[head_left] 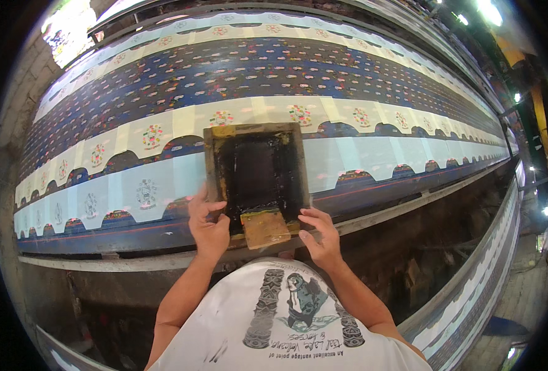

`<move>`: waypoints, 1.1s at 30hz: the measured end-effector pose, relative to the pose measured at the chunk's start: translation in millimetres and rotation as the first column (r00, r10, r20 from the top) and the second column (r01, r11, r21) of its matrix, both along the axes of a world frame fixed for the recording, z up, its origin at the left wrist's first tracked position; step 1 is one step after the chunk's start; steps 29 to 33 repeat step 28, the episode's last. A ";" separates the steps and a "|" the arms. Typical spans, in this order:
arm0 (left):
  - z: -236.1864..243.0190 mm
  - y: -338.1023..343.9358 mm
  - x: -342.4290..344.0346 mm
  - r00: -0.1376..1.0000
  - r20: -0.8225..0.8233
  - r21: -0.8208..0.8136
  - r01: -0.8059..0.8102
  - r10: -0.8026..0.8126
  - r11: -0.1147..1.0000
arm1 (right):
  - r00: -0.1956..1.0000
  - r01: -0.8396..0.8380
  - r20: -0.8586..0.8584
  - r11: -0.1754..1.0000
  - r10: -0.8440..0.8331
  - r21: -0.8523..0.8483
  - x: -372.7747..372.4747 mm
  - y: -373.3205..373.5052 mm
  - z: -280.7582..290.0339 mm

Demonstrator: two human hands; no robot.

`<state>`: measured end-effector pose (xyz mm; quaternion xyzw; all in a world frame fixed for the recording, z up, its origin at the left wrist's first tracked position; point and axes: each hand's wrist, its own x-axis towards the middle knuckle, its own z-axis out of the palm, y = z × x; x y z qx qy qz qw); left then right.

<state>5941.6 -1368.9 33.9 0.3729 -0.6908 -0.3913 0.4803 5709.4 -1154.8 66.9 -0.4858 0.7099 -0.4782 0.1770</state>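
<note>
A wooden screen-printing frame with a dark, ink-stained mesh lies in front of me over pale cut fabric pieces. Inside its near end rests a squeegee with a worn, stained wooden handle, tilted over the near edge. My left hand grips the frame's left side near the close corner, thumb and fingers bent. On the opposite side, my right hand is closed on the frame's right edge. Left of the frame, a pale blue fabric piece bears a dark outline print.
A long printing table runs across, with a ledge along its near edge. Cream fabric pieces with multicoloured prints form a row behind the blue ones. Farther back lies a dark, paint-spotted strip. Another long table stands at right.
</note>
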 end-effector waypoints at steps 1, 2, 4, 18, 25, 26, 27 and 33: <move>-5.0 7.7 -15.9 1.000 -0.002 -0.006 -0.004 0.004 1.000 | 1.000 0.001 -0.025 1.000 -0.002 -0.014 -14.7 6.6 -1.0; -11.9 15.6 -33.3 1.000 -0.005 -0.012 -0.009 0.009 1.000 | 0.999 0.003 -0.050 1.000 -0.004 -0.029 -30.5 13.7 -1.2; -20.2 30.8 -68.3 0.998 -0.063 0.008 0.006 -0.005 1.000 | 0.998 0.001 -0.063 0.999 -0.003 -0.033 -61.6 28.8 0.9; -35.2 71.3 -164.7 0.999 -0.017 0.144 -0.029 0.032 0.989 | 0.827 -0.328 -0.480 0.945 0.292 0.009 -144.3 43.7 22.9; -34.8 74.2 -171.5 1.000 0.002 0.199 -0.020 0.020 0.980 | 0.624 -0.495 -0.575 0.837 0.529 0.232 -149.9 7.6 34.7; -32.2 73.6 -172.4 1.000 0.015 0.214 -0.022 0.019 0.977 | 0.603 -0.505 -0.565 0.817 0.564 0.277 -154.6 3.9 40.5; -28.9 73.2 -172.4 1.000 0.027 0.232 -0.021 0.015 0.973 | 0.581 -0.511 -0.552 0.796 0.598 0.324 -158.1 0.9 51.4; -25.1 71.9 -171.5 0.999 0.038 0.249 -0.020 0.011 0.968 | 0.577 -0.502 -0.555 0.796 0.600 0.338 -160.2 2.9 54.4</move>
